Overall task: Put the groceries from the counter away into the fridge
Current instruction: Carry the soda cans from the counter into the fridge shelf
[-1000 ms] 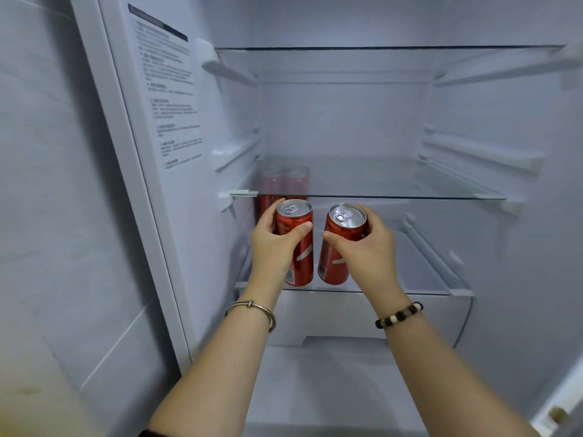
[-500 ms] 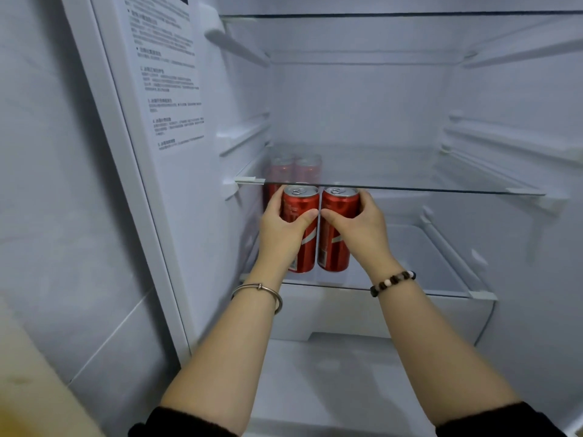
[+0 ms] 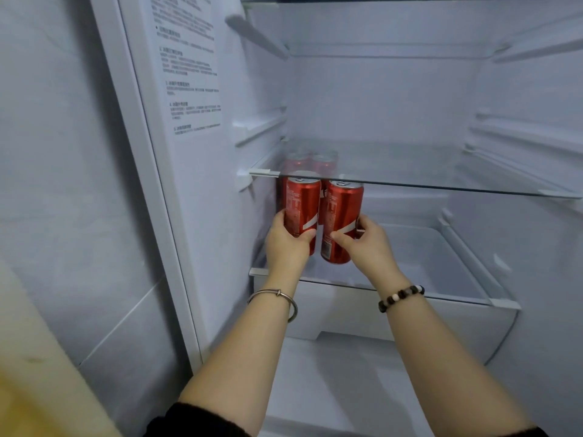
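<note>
Head view: left grip (image 3: 288,247) clasped round glossy red left can (image 3: 303,203), right grip (image 3: 369,244) round right can (image 3: 344,209).

Overhead: the upper glass shelf (image 3: 441,186) runs just above the tops of the left can (image 3: 303,203) and right can (image 3: 345,209).
Left: the fridge wall (image 3: 220,184) stands near the left can and the left hand (image 3: 288,244), leaving a narrow gap.
Behind: rear cans (image 3: 321,162) fill the back-left corner.
Between: only a thin slit separates the two front cans.
Right: the lower shelf (image 3: 410,291) lies open beyond the right hand (image 3: 367,244), with wide room.
</note>
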Motion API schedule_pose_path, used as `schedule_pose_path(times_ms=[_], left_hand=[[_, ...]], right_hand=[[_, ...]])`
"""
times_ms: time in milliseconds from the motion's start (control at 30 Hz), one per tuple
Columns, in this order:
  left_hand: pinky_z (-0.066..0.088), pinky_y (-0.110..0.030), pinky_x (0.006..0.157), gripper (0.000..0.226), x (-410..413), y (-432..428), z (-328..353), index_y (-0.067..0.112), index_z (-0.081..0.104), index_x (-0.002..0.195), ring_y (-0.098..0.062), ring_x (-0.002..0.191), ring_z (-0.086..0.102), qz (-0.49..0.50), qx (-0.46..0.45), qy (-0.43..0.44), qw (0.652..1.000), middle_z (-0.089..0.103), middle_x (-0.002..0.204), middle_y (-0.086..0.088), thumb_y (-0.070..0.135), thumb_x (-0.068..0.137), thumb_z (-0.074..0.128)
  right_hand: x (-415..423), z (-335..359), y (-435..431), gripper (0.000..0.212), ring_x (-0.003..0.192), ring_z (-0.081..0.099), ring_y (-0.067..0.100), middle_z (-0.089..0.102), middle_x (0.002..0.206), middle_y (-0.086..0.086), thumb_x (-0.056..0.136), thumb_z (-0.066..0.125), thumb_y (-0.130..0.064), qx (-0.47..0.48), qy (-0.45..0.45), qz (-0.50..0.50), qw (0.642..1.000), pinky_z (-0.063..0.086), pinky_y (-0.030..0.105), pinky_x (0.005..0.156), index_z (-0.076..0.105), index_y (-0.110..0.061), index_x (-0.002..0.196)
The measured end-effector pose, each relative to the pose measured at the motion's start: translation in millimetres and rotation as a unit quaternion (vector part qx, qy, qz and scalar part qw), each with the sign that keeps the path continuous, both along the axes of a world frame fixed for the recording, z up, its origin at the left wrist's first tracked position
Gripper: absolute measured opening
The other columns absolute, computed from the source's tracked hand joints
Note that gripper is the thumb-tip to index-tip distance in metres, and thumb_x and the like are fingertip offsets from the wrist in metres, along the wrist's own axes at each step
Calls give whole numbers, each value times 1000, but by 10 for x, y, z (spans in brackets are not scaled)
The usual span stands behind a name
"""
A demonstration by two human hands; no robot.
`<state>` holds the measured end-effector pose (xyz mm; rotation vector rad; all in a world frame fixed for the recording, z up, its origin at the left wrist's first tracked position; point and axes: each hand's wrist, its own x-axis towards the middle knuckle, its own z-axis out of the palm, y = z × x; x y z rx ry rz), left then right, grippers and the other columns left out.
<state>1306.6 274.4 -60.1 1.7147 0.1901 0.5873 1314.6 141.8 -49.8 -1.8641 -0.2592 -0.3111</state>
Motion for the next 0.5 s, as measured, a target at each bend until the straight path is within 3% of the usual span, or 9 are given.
schedule_pose_path(times_ms=[133, 267, 500], left_hand=[[45, -28, 85, 49, 196, 49, -22, 18, 52, 125, -16, 102, 60, 36, -33, -1, 999, 63, 115, 0, 12, 80, 70], [46, -32, 89, 47, 375, 79, -10, 16, 48, 127, -22, 105, 60, 47, -35, 7, 998, 63, 118, -4, 11, 84, 65], [44, -31, 90, 53, 545, 127, -25, 16, 42, 136, -22, 111, 58, 52, -13, 10, 998, 59, 124, -4, 11, 87, 62]], right_hand=[[94, -20, 91, 28, 76, 54, -7, 57, 86, -18, 82, 70, -14, -5, -19, -15, 1000, 39, 10, 66, 56, -25, 103], [257, -32, 161, 30, 85, 55, 6, 60, 101, -3, 79, 72, -19, -20, -13, -25, 999, 44, 23, 77, 57, -24, 105], [488, -22, 251, 35, 85, 54, 6, 59, 99, -6, 81, 72, -19, -28, -9, -30, 999, 40, 17, 71, 58, -16, 113]])
